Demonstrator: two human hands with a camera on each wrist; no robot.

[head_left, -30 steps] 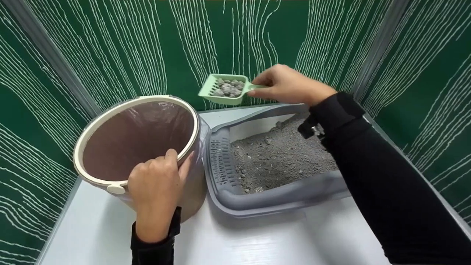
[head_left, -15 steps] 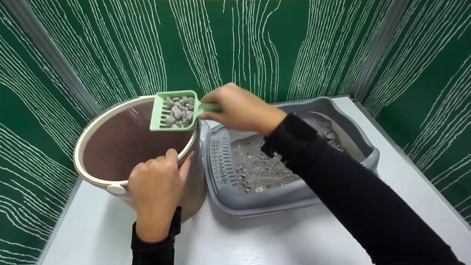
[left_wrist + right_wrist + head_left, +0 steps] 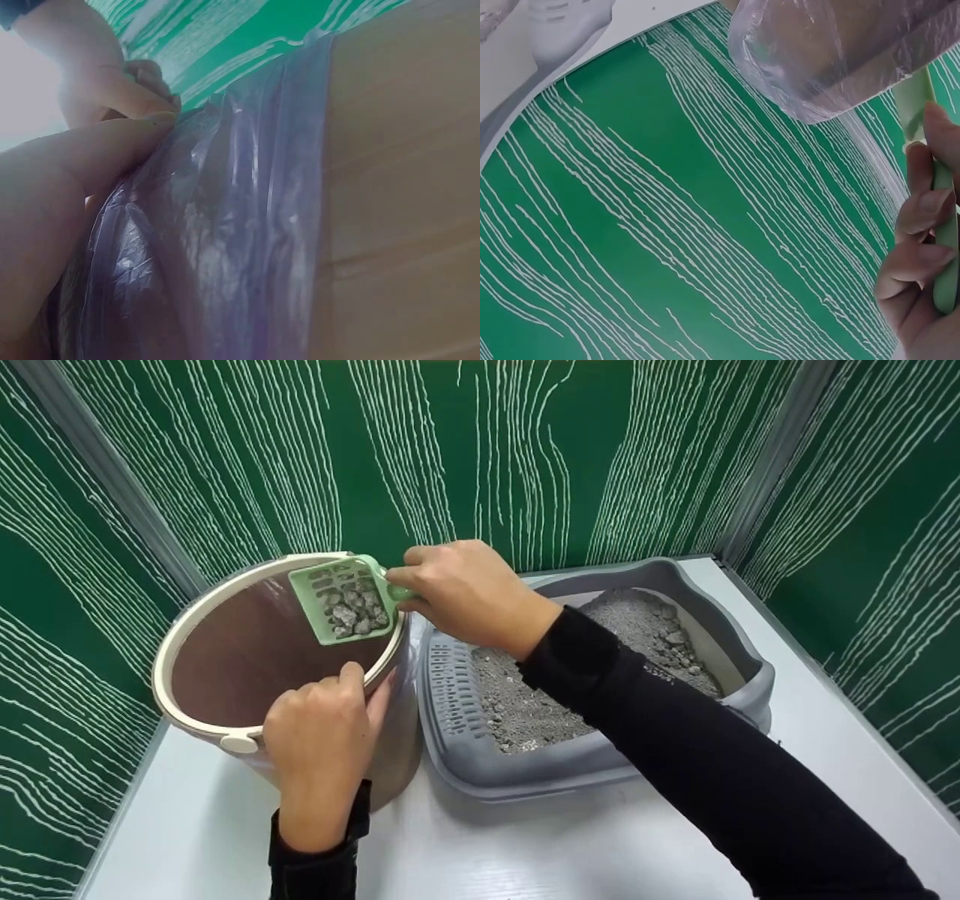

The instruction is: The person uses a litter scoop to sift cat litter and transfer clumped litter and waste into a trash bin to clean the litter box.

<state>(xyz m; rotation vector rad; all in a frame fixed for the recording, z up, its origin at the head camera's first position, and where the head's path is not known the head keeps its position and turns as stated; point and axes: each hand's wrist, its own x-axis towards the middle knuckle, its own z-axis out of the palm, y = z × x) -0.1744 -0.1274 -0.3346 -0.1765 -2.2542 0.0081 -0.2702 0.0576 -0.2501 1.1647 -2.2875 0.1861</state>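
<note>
Head view: scoop [image 3: 306,594] now tilted; right fingers [image 3: 409,577] curl round it; left fingers [image 3: 351,679] grip bin [image 3: 163,675].

White surface [image 3: 495,851] beneath a bag-lined bin [image 3: 397,750] and, just beside it, a grey tray [image 3: 480,776].

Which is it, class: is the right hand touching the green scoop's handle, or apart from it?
Touching. The right wrist view shows the right hand with its fingers curled round the green scoop's handle.
</note>
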